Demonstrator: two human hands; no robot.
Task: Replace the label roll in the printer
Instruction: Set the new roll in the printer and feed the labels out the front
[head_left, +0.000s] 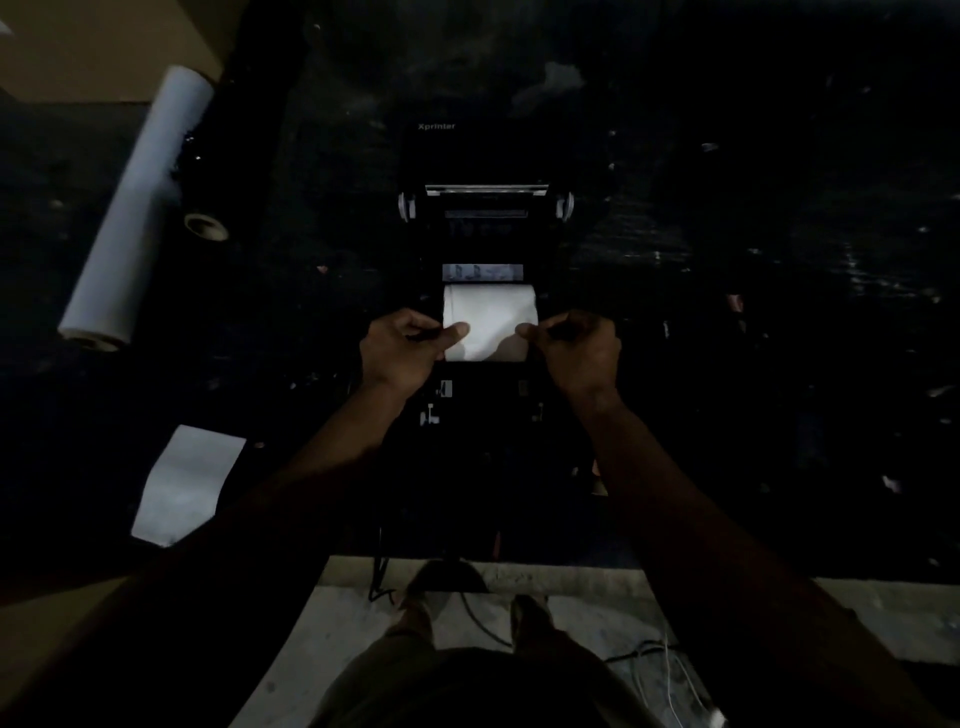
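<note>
A black printer (485, 270) is sitting open on a dark counter (727, 208), its lid tipped back toward the far side and showing the word "Xprinter" in pale letters. A white label roll (488, 317) is lying across the open bay in the middle of the printer, just near of a small light strip whose markings are too blurred to read.

The left hand (402, 348) is pinching the left edge of the loose paper coming off the roll — thumb on top, the other fingers curled closed beneath. The right hand (576, 348) is doing the same at the right edge, its thumb tip pressing on the paper and the rest of the fingers folded into a loose fist. Both forearms are reaching in from the near side.

Far to the left, a long white paper roll (137, 208) is lying at a slant on the counter, with a small empty cardboard core (207, 226) just beside it on the right. Nearer, on the left, a loose white sheet (187, 486) is lying flat, well apart from the printer. Past the near edge of the counter a pale floor (571, 613) is showing, with dark cables (478, 618) trailing over it — the whole scene is very dim
</note>
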